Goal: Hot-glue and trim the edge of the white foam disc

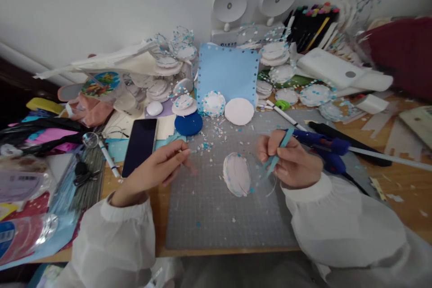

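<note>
My right hand [297,162] grips a slim teal tool with two legs, seemingly tweezers [285,141], above the right part of the grey cutting mat [202,216]. A thin clear strand curves below these fingers. Left of that hand, a white oval disc [236,174] with a ring of fine wire and small blue and white bits lies on the mat. Over the mat's left edge, my left hand [165,162] has thumb and index tips close together in a pinch; whatever is between them is too small to make out. One of its fingertips is blurred.
A phone [139,146] and a blue round pad [188,124] are at the left. Behind the mat stand a light blue panel [227,69], a plain white disc [239,111] and several decorated discs. A blue glue gun [324,144] lies at right, beside a white pen [286,115].
</note>
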`<state>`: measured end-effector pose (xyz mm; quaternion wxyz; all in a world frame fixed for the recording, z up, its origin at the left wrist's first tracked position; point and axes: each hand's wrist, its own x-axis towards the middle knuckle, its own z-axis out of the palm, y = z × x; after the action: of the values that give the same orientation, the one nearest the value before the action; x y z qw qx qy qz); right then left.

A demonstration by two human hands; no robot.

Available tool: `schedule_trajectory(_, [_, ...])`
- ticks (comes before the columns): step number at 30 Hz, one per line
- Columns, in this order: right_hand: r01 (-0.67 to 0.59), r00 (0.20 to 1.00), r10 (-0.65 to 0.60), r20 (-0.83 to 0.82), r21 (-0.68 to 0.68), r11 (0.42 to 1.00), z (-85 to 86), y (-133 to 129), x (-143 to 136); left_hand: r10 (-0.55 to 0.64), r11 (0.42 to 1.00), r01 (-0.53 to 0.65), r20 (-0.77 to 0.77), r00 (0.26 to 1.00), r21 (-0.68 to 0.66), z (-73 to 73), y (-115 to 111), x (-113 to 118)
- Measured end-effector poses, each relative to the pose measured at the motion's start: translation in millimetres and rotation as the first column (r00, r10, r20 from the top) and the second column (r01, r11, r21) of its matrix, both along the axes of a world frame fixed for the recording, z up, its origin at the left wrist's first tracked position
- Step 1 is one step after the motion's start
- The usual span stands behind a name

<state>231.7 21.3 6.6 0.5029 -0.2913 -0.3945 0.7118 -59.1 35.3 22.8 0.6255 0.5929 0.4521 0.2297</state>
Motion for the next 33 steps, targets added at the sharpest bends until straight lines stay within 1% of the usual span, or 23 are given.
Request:
schedule_trajectory(2, [-0.041, 0.999, 0.042, -0.033, 0.035, 0.999, -0.2, -2.0, 1.1, 0.087, 0.995, -0.088, 0.014, 0.996, 0.044, -0.9, 0.8, 1.5])
schedule_trajectory(4, [-0.083, 0.995, 0.086, -0.053, 0.056, 0.995, -0.3, -4.3, 0.7, 0.221, 0.972, -0.226, 0.080, 0.972, 0.067, -0.2, 1.9, 4.1])
schedule_trajectory(6, [-0.139, 0.988, 0.142, -0.054, 0.056, 0.989, -0.1, -6.4, -0.8, 0.316, 0.943, -0.331, 0.220, 0.923, 0.036, 1.3, 2.8, 7.3])
schedule_trajectory(7, [-0.168, 0.984, 0.171, -0.051, 0.056, 0.984, -0.1, -7.3, -1.8, 0.337, 0.936, -0.352, 0.311, 0.889, -0.009, 2.2, 3.2, 8.6])
schedule_trajectory(9, [-0.226, 0.973, 0.229, -0.041, 0.056, 0.972, -0.4, -8.4, -3.6, 0.358, 0.932, -0.336, 0.484, 0.798, -0.135, 3.9, 4.1, 9.1])
schedule_trajectory(11, [-0.264, 0.963, 0.266, -0.033, 0.056, 0.963, -1.7, -8.9, -4.9, 0.419, 0.907, -0.335, 0.602, 0.680, -0.253, 5.7, 5.2, 6.7])
schedule_trajectory(13, [-0.275, 0.961, 0.277, -0.030, 0.055, 0.960, -3.9, -8.9, -5.5, 0.515, 0.854, -0.388, 0.668, 0.537, -0.346, 8.2, 5.9, 2.5])
schedule_trajectory(15, [-0.269, 0.963, 0.270, -0.025, 0.052, 0.962, -6.3, -8.4, -5.5, 0.590, 0.797, -0.422, 0.703, 0.397, -0.431, 11.4, 5.6, -1.3])
schedule_trajectory(16, [-0.265, 0.963, 0.267, -0.027, 0.056, 0.963, -7.5, -8.1, -5.4, 0.613, 0.778, -0.424, 0.708, 0.351, -0.464, 13.1, 5.1, -2.4])
schedule_trajectory(17, [-0.263, 0.964, 0.265, -0.033, 0.063, 0.963, -8.5, -7.7, -5.2, 0.622, 0.771, -0.414, 0.711, 0.329, -0.484, 14.6, 4.5, -2.8])
schedule_trajectory(18, [-0.264, 0.963, 0.267, -0.042, 0.071, 0.962, -9.3, -7.4, -4.9, 0.618, 0.776, -0.401, 0.713, 0.331, -0.487, 15.7, 3.8, -2.6])
schedule_trajectory(19, [-0.265, 0.961, 0.270, -0.056, 0.082, 0.961, -9.8, -7.0, -4.7, 0.598, 0.794, -0.384, 0.715, 0.362, -0.470, 16.2, 3.1, -1.6])
schedule_trajectory(20, [-0.266, 0.959, 0.273, -0.070, 0.093, 0.959, -10.0, -6.8, -4.4, 0.562, 0.823, -0.366, 0.717, 0.413, -0.434, 15.9, 2.6, -0.1])
schedule_trajectory(21, [-0.270, 0.957, 0.279, -0.082, 0.102, 0.957, -10.0, -6.6, -4.2, 0.513, 0.856, -0.351, 0.715, 0.475, -0.380, 14.8, 2.2, 1.7])
schedule_trajectory(23, [-0.272, 0.955, 0.282, -0.092, 0.109, 0.956, -9.2, -6.5, -3.9, 0.398, 0.914, -0.334, 0.673, 0.623, -0.231, 10.4, 1.6, 5.5])
schedule_trajectory(25, [-0.276, 0.954, 0.286, -0.093, 0.112, 0.955, -8.2, -6.9, -4.1, 0.301, 0.945, -0.320, 0.578, 0.759, -0.073, 4.5, 0.6, 8.2])
schedule_trajectory(27, [-0.288, 0.950, 0.298, -0.089, 0.110, 0.951, -7.5, -7.4, -4.5, 0.239, 0.957, -0.288, 0.452, 0.859, 0.042, -0.8, -0.8, 9.1])
schedule_trajectory(29, [-0.302, 0.946, 0.312, -0.085, 0.106, 0.947, -7.5, -7.9, -5.2, 0.187, 0.962, -0.238, 0.312, 0.932, 0.133, -4.5, -2.1, 9.3])
schedule_trajectory(31, [-0.312, 0.944, 0.320, -0.082, 0.099, 0.945, -8.1, -8.3, -5.9, 0.154, 0.947, -0.193, 0.163, 0.975, 0.256, -6.6, -2.0, 9.9])
schedule_trajectory(33, [-0.314, 0.944, 0.321, -0.081, 0.089, 0.945, -8.9, -8.5, -6.7, 0.160, 0.904, -0.169, 0.057, 0.986, 0.393, -8.5, -0.2, 11.2])
